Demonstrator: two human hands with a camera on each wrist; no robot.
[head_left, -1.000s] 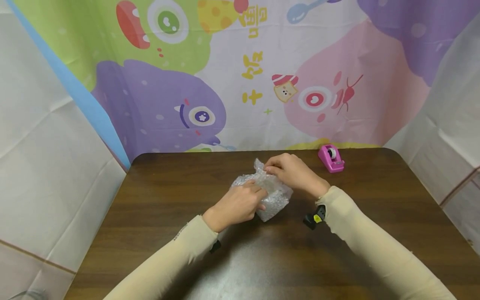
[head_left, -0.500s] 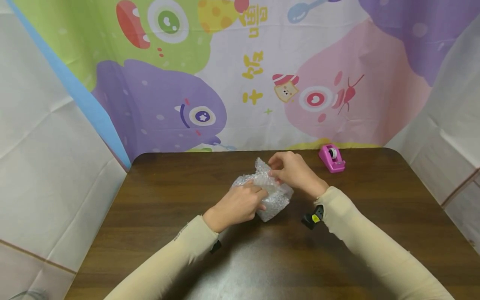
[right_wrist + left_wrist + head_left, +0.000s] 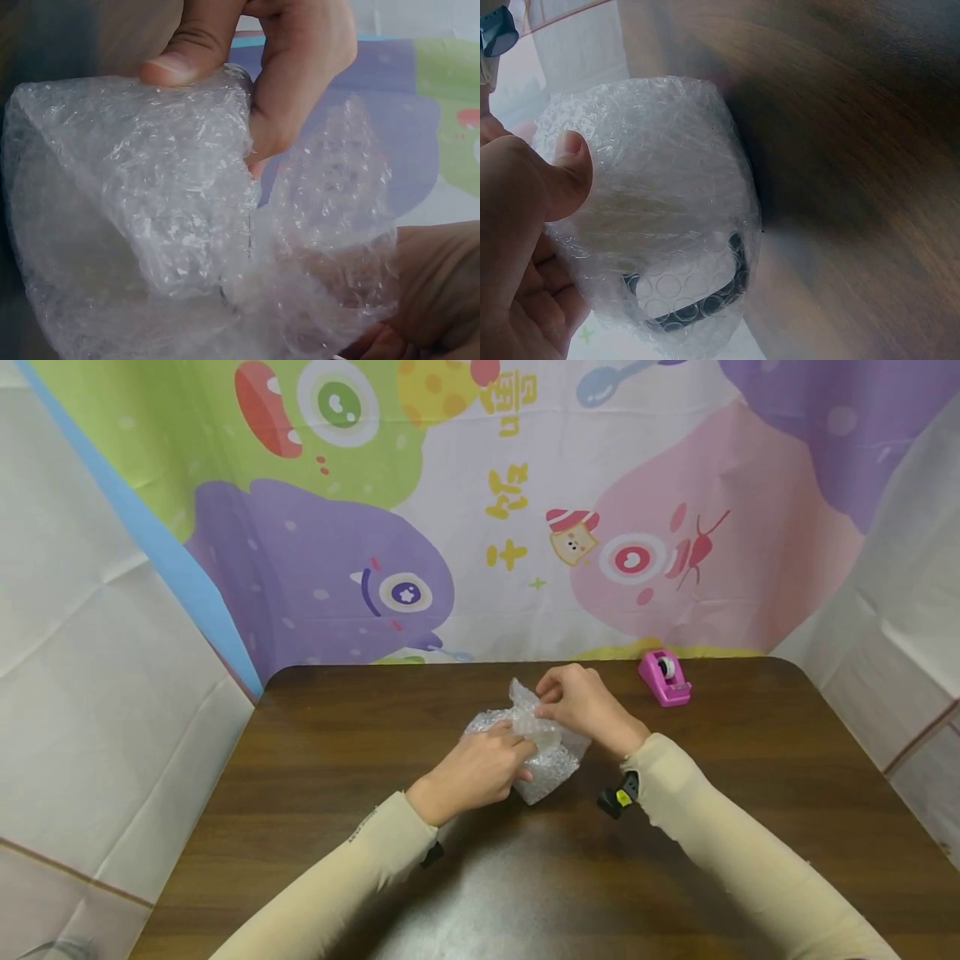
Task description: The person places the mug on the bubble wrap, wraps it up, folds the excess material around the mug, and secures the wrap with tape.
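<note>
A package in clear bubble wrap (image 3: 547, 772) stands on the table between both hands. Through the wrap, the left wrist view shows a white patch with a black border (image 3: 697, 304) on it. My left hand (image 3: 480, 768) holds the package from the left, index finger on top and thumb (image 3: 172, 69) against its side. My right hand (image 3: 588, 706) pinches a loose flap of the bubble wrap (image 3: 330, 180) at the package's far top. In the right wrist view this hand is partly behind the translucent wrap.
A pink tape dispenser (image 3: 665, 678) with a roll in it stands at the far right of the brown wooden table (image 3: 337, 718). Behind the table hangs a cartoon-printed curtain (image 3: 495, 610). Pale cloth panels (image 3: 97, 635) close off the sides.
My right hand's fingers have shifted slightly right, and the wrist has come a little left. The loose wrap now spreads further over the package's right side. My left hand keeps its place.
</note>
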